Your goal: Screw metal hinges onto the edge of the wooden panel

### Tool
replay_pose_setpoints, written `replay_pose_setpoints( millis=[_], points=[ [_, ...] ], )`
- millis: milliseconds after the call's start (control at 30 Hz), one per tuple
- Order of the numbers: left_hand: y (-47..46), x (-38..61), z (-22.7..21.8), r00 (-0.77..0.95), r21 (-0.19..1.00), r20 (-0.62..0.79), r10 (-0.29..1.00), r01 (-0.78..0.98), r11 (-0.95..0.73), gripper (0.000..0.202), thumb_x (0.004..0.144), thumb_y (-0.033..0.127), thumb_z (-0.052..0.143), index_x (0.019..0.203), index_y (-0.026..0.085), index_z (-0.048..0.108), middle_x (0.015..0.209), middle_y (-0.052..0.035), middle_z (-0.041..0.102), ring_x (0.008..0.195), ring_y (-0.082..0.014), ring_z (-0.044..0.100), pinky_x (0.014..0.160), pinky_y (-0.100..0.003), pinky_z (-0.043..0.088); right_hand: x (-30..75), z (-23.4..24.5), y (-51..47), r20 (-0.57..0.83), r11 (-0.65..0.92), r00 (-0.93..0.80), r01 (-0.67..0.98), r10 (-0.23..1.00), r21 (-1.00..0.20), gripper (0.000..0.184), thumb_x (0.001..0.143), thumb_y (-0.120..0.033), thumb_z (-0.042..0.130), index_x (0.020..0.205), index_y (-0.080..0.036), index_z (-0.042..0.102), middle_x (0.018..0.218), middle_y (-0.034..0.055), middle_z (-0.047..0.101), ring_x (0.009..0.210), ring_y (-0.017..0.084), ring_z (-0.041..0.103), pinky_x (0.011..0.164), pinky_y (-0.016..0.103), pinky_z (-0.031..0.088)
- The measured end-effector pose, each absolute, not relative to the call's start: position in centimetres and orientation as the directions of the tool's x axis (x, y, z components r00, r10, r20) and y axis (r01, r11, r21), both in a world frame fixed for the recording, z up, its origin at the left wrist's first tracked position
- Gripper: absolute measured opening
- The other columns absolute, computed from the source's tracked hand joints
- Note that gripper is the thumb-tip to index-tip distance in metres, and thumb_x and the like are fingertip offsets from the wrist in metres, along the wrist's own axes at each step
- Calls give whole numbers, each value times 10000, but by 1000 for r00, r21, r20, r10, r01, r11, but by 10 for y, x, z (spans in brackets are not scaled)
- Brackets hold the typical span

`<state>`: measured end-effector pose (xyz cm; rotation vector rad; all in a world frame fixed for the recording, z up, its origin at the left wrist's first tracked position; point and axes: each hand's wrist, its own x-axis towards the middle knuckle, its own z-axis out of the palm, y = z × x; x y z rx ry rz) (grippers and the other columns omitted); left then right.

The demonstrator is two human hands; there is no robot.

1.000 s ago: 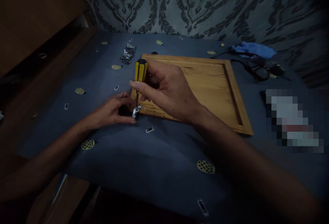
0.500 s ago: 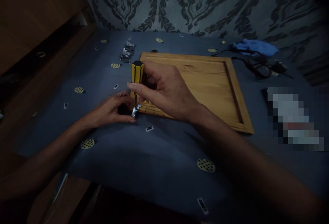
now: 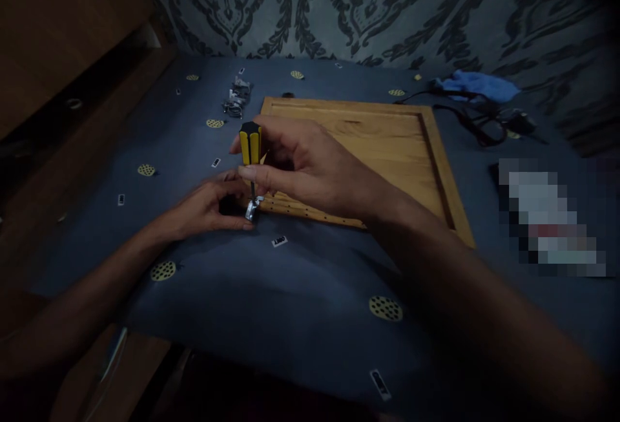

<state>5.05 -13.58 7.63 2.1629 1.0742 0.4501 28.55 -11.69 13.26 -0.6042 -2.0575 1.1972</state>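
Yellow-and-black-handled screwdriver (image 3: 250, 145) gripped by right hand (image 3: 310, 163), hold newly shifted: likely mid-turn. Left hand (image 3: 208, 209) curled by silver metal fitting (image 3: 250, 209), pinch unclear, at brown framed wooden panel's (image 3: 387, 150) eight o'clock.

Right hand (image 3: 312, 163) curls; left hand (image 3: 208, 209) cups beside it.

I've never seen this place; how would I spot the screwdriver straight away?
Find the wooden panel lying on the patterned blue surface, then its near left corner. There the right hand holds the screwdriver nearly upright, its shaft pointing down at a small metal fitting. Its yellow-and-black handle sets it apart from the silvery fitting below.
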Motion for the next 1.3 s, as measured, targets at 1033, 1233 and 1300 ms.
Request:
replay_pose_setpoints(
  millis=[1033,1233,1300],
  points=[
    [-137,50,78,588,671,0,809,600,-436,598,844,758,727,1065,203,745,1037,-53,661,960,-245,624,865,-380,521,277,128,-126,438,580,-467,219,768,-784,287,996,-416,714,806,-248,580,824,14,655,795,198,626,728,348,553],
    [-137,51,80,582,670,-5,813,606,-429,572,835,727,756,1078,209,746,1026,-43,653,956,-241,619,864,-373,508,279,130,-124,473,622,-465,246,749,-743,383,1013,-518,653,781,-262,487,778,-11,603,710,168,542,682,340,484],
    [-137,51,79,586,676,-7,810,599,-428,556,833,721,763,1063,215,744,1008,-35,656,946,-237,615,858,-367,507,279,127,-122,477,635,-477,250,738,-731,380,1002,-477,670,765,-262,465,744,-20,574,701,161,526,672,332,461]
  ],
)
